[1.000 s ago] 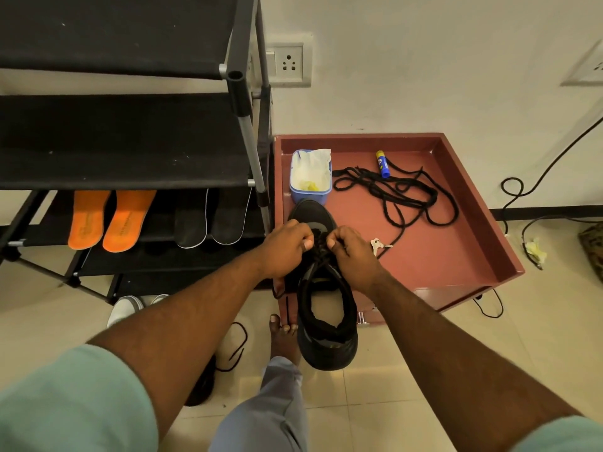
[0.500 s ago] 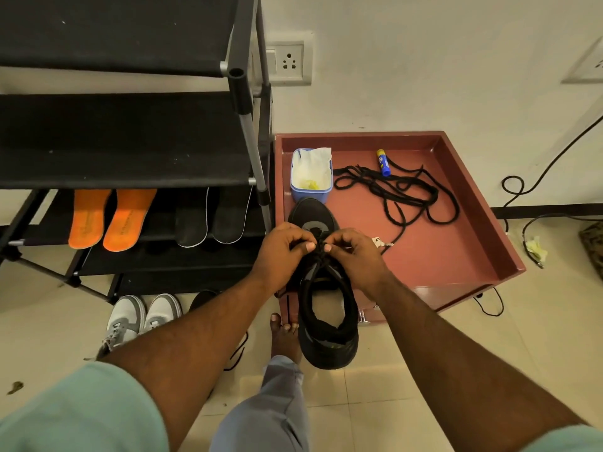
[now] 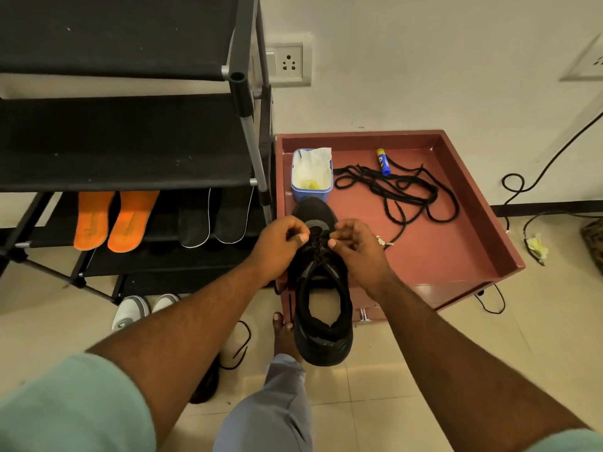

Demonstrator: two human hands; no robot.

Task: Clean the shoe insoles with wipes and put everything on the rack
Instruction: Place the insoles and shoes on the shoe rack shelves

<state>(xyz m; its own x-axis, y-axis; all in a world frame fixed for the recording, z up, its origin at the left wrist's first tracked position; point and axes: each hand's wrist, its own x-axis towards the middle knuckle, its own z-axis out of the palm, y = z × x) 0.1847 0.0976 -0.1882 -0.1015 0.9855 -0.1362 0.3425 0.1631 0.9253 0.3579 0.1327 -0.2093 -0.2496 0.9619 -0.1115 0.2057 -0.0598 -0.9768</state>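
Both hands at the lace area of a black shoe. Left hand fingers curled, pinching the shoe's lace on the left side; right hand fingers curled, pinching the lace on the right side. Thumbs face each other just above the tongue. Shoe lies toe-away, front half on the near-left corner of the red tray-top counter, heel sticking out past the counter's front edge over the floor. Shoe opening faces up, inside dark, cannot tell if an insole is in it.

Blue tub with white wipes sits on the counter just beyond the shoe toe, near the left wall of the tray. Loose black laces piled mid-counter, well right of the tub. Small blue-yellow tube near the back, touching the lace pile. Small whitish item at the right hand's knuckles, too small to identify.

Black rack left of the counter, just beside it. On its lower shelf: two orange insoles side by side, two dark insoles to their right. White-grey sneakers on the floor under the rack. Person's bare foot on the floor, left of the shoe heel
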